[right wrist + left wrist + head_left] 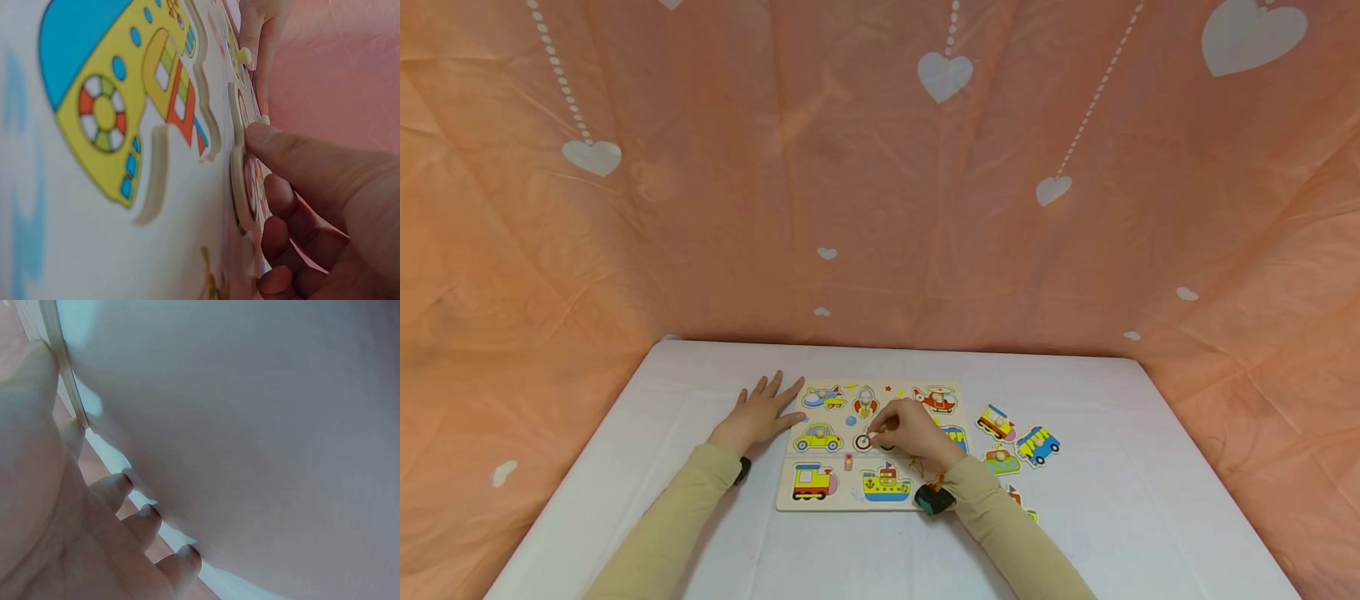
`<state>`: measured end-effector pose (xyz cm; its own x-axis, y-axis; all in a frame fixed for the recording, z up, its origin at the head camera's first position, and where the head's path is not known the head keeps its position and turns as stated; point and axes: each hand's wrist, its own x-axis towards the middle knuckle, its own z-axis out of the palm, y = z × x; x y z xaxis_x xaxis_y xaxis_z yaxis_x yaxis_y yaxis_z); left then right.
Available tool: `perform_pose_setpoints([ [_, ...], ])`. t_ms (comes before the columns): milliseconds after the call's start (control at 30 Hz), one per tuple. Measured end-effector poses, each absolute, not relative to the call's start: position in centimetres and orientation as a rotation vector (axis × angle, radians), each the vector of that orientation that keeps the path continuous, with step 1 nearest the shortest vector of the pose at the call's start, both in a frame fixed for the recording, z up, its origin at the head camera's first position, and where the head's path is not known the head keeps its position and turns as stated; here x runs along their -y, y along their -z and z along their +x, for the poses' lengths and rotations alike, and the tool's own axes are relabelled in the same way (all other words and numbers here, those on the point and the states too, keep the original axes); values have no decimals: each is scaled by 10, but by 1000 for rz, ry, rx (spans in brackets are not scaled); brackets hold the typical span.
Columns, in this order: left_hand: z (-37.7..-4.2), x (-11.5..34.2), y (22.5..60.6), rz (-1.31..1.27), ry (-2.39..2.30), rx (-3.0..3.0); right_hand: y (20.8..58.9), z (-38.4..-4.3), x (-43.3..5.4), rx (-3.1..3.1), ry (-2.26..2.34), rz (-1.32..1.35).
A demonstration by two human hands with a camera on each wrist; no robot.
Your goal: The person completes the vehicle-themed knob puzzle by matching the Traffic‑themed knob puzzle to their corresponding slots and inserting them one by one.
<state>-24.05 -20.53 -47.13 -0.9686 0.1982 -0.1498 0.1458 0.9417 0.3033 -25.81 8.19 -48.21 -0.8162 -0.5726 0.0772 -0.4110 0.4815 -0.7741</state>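
Observation:
A wooden peg puzzle board with printed vehicles lies flat on the white table. My left hand rests at its upper left, fingers spread, the thumb and index finger touching the board's edge. Over the board's middle, my right hand pinches the small knob of a bike puzzle piece, whose two wheels show around the fingers. In the right wrist view the thumb lies against a pale knob. Whether the bike piece sits fully in its recess I cannot tell. A yellow-and-blue ship picture lies in a recess nearby.
Right of the board lie a loose train piece, bus piece and green piece. Another piece is partly hidden by my right sleeve. A peach curtain with white hearts hangs behind the table.

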Motion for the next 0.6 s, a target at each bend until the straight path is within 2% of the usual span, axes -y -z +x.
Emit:
perform_pose_setpoints([
  [600,-241,205,472,266,-429,-2919,483,-258,-79,-2561,1232,-804],
])
